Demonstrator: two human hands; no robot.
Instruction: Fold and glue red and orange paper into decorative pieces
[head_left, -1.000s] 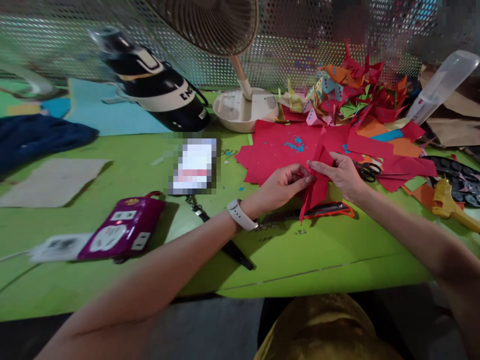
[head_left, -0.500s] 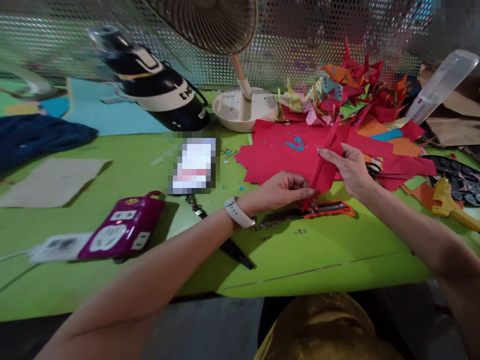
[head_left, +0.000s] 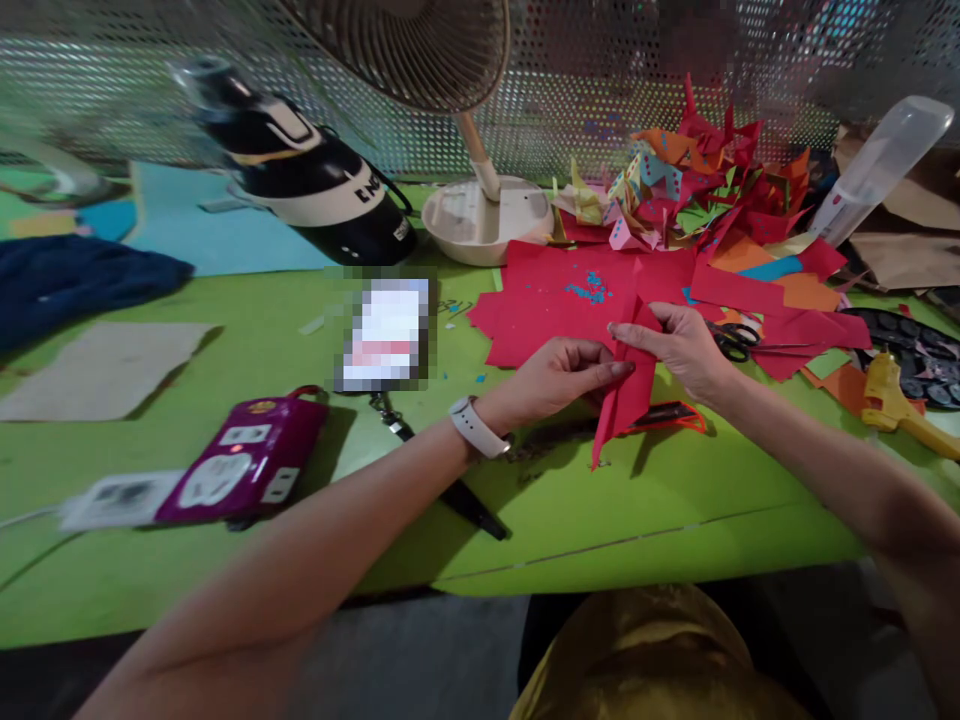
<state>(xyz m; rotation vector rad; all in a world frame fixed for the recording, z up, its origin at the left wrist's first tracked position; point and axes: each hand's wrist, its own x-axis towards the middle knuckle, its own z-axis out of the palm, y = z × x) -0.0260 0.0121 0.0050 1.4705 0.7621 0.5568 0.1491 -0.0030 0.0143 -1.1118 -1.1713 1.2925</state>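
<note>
Head view: my left hand (head_left: 562,378) and right hand (head_left: 686,345) have drawn closer, pinching red paper (head_left: 634,392) (lower tip poking free), so I'm seemingly working its middle.

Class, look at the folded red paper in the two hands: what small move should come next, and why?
Probably slide the left hand down, pressing the lengthwise fold: it pinches the folded red paper mid-length, the fold runs on below it, and the right hand can steady the upper part.
</note>
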